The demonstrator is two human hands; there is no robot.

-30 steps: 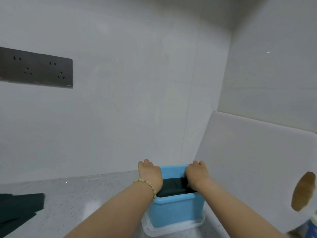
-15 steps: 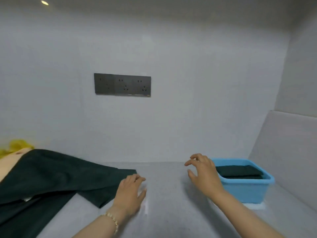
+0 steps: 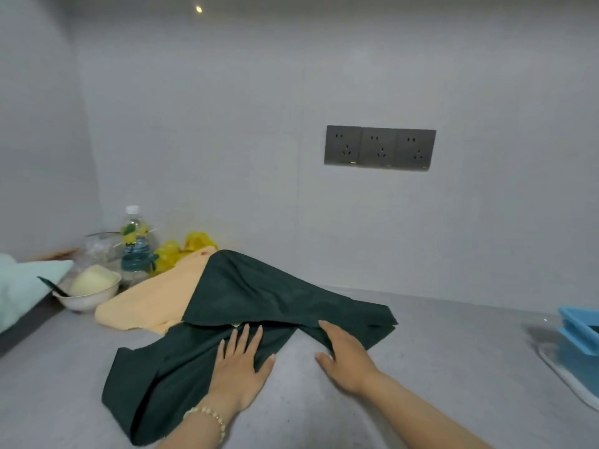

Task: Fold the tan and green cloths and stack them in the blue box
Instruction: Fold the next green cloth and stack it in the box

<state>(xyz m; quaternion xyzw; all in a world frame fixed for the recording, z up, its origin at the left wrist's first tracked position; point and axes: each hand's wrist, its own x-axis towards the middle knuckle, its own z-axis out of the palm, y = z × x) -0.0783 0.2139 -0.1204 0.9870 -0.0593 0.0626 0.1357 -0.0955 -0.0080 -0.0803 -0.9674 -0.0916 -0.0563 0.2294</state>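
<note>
Grey counter (image 3: 421,358). Green cloth (image 3: 259,296) sprawled mid-counter, overlapping tan cloth (image 3: 152,303) to its left. Blue box (image 3: 580,338) at right edge, contents not visible. Left hand (image 3: 240,367) flat, fingers spread on green cloth. Right hand (image 3: 346,354) loosely open at its edge; possibly pinching, unclear.

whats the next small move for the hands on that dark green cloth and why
Probably pull the green cloth flat toward the person. It lies rumpled, partly draped over the tan cloth. The left hand rests flat on it, and the right hand touches its near edge, neither yet gripping.
</note>
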